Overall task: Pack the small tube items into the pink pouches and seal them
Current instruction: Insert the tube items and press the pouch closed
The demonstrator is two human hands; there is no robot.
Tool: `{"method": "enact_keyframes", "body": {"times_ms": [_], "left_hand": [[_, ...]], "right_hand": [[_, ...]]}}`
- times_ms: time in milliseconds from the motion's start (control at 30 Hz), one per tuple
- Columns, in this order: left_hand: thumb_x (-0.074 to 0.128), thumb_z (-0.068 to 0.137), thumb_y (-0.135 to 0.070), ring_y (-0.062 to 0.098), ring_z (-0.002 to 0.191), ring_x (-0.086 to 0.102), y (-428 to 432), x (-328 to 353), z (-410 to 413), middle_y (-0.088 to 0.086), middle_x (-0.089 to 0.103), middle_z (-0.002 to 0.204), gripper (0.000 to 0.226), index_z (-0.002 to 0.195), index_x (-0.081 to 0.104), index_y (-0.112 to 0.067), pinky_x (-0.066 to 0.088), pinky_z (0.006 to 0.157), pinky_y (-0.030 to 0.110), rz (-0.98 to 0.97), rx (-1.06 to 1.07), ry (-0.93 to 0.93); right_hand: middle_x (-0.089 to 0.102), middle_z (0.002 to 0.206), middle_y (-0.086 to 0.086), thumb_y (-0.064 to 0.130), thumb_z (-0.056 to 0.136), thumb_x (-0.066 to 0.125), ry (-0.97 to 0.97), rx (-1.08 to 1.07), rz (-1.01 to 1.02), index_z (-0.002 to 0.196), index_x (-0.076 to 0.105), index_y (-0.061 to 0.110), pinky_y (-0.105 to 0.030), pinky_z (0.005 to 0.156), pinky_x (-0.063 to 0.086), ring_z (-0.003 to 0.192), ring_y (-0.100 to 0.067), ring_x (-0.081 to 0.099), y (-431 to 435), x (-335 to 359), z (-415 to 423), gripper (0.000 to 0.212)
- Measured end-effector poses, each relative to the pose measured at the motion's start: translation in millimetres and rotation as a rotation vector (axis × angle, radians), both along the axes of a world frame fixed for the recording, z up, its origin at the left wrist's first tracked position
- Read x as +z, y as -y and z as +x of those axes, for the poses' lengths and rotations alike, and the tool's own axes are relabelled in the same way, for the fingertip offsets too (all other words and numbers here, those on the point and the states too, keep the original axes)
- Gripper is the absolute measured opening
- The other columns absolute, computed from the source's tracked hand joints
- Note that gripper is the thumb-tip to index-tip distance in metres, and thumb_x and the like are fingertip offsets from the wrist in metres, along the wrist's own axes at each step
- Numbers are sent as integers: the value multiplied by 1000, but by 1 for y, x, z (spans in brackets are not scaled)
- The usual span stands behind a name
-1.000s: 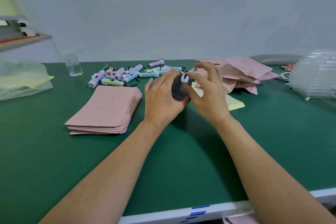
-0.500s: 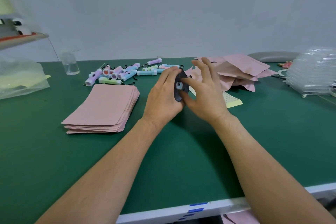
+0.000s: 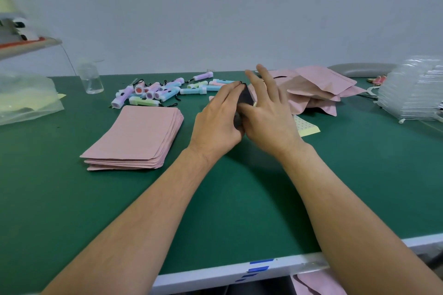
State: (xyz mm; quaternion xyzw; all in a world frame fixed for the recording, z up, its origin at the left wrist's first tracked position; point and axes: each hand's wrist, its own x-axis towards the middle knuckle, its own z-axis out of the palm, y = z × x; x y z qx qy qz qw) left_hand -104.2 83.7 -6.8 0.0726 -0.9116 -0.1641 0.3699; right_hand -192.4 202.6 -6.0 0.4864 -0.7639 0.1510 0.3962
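Observation:
Over the middle of the green table my left hand (image 3: 215, 115) and my right hand (image 3: 266, 108) hold one pouch (image 3: 245, 97) between them; only its dark inner side shows. My left fingers curl round its left edge. My right thumb presses on it while the right fingers point up behind it. No tube shows in its mouth. A flat stack of pink pouches (image 3: 134, 136) lies to the left. Several pastel tubes (image 3: 163, 91) with black cords lie loose behind that stack. A heap of bulging pink pouches (image 3: 318, 88) sits at the back right.
A yellow dotted sheet (image 3: 308, 127) lies under my right hand. A clear bottle (image 3: 91, 79) and a plastic bag (image 3: 26, 100) stand at the left. Stacked clear trays (image 3: 414, 91) fill the right edge. The table's white front edge (image 3: 239, 270) is near me.
The light blue tube end seen in the pouch mouth is now out of sight. Both hands shifted slightly away from me, and my right fingers straightened upward.

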Motion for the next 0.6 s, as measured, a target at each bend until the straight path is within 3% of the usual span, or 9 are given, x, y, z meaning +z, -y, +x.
{"method": "enact_keyframes", "body": {"times_ms": [133,233,300,333,400,467,600], "left_hand": [[61,86,-8,20,130,56,0,-2,-1,-21,38,158,73,153,42,-29,58,86,47,-29,19,49],[65,83,-10,15,129,54,3,-2,0,-22,40,155,74,151,45,-31,58,85,46,-26,25,56],[67,83,-16,14,127,55,4,-2,1,-23,41,153,72,150,46,-31,57,83,44,-25,16,54],[67,84,-20,14,126,55,4,-3,1,-22,42,152,70,150,46,-31,57,82,44,-28,10,50],[69,86,-26,14,125,55,3,-3,1,-21,42,152,67,149,46,-31,56,81,43,-28,1,45],[70,87,-29,14,125,55,3,-3,0,-21,42,152,65,148,47,-33,54,82,43,-20,6,50],[68,81,-16,19,131,52,6,-2,1,-18,39,157,79,155,42,-28,52,88,47,-11,9,88]], "right_hand": [[20,169,-19,34,94,45,189,-80,144,103,78,25,-53,119,23,159,-36,2,-3,-2,4,35],[17,170,-18,34,90,37,281,-58,128,108,75,23,-54,122,21,160,-33,0,-7,2,7,43],[23,167,-19,30,89,37,313,-37,102,108,73,17,-51,121,22,158,-34,9,-8,4,7,43],[34,161,-20,26,87,39,300,-7,62,105,72,13,-50,117,30,151,-37,24,-9,5,8,40],[58,130,-16,17,84,43,236,91,-101,98,72,8,-47,84,51,109,-35,57,-10,7,9,34],[64,98,-8,13,82,41,223,200,-206,94,72,7,-43,57,48,75,-31,58,-11,10,13,33],[67,78,-8,17,80,37,358,296,67,81,64,13,-47,60,49,69,-34,56,-8,10,16,28]]}}
